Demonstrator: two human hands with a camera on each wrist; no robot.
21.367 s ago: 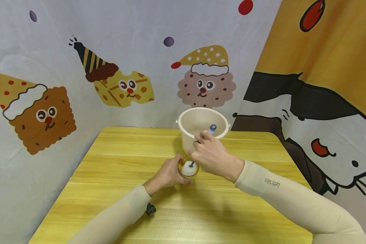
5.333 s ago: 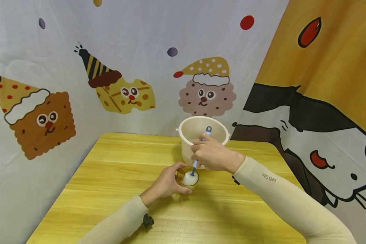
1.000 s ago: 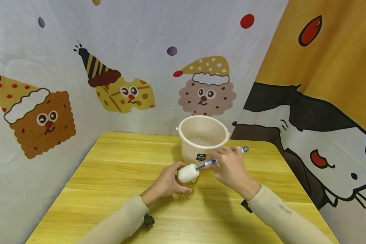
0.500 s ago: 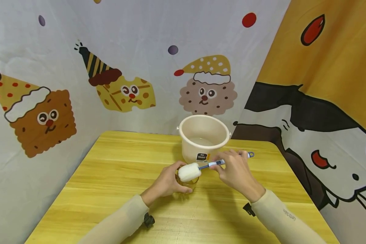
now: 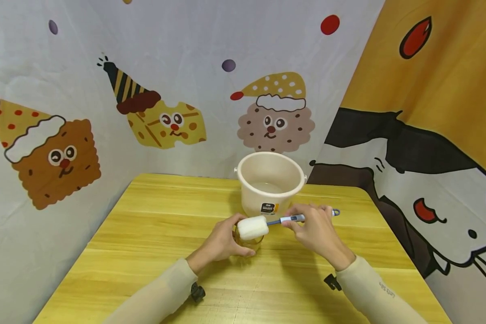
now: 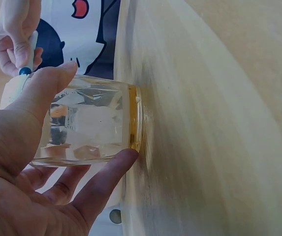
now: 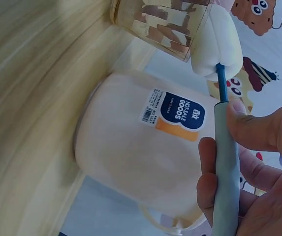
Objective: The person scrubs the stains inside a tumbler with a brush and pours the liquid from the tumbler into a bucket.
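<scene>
My left hand curls round an amber-tinted glass cup, which stands upright on the table. In the right wrist view the cup shows at the top, its rim close to a white sponge. That sponge is the head of a cup brush, lying across the cup's mouth and outside it. My right hand grips the brush's pale handle between thumb and fingers, and the handle's looped blue end sticks out to the right.
A cream bucket with a label stands just behind the cup, and a little liquid shows on its bottom. The yellow wood-grain table runs back to a cartoon-printed cloth. Dark wrist cameras sit on both sleeves.
The brush's sponge, seconds ago down in the cup with its handle upright, came out and now lies nearly level. My right hand shifted right and lower. The left hand keeps its hold.
</scene>
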